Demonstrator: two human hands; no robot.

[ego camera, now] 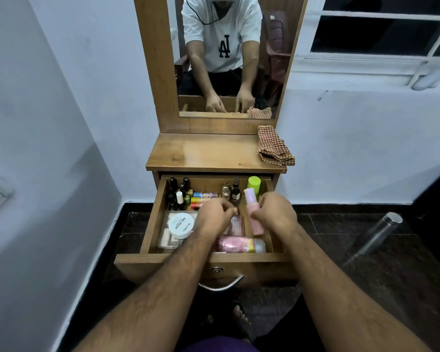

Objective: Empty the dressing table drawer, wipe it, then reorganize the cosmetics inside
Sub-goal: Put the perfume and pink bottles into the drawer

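Note:
The wooden drawer (153, 224) of the dressing table stands pulled out and holds cosmetics. My right hand (274, 212) grips a pink bottle with a lilac cap (252, 201) above the drawer's right side. My left hand (215, 217) hovers over the drawer's middle with its fingers curled; whether it holds anything is hidden. Dark nail polish bottles (177, 193) stand at the back left. A white round nail polish remover tub (181, 224) lies on a clear palette case (164, 237). A pink bottle (239, 244) lies along the front. A green-capped bottle (254, 184) stands at the back right.
A checked cloth (273, 148) lies folded on the right of the tabletop (201, 153). The mirror (226, 54) rises behind it. A steel flask (379, 232) lies on the dark floor to the right. White walls close in on the left and behind.

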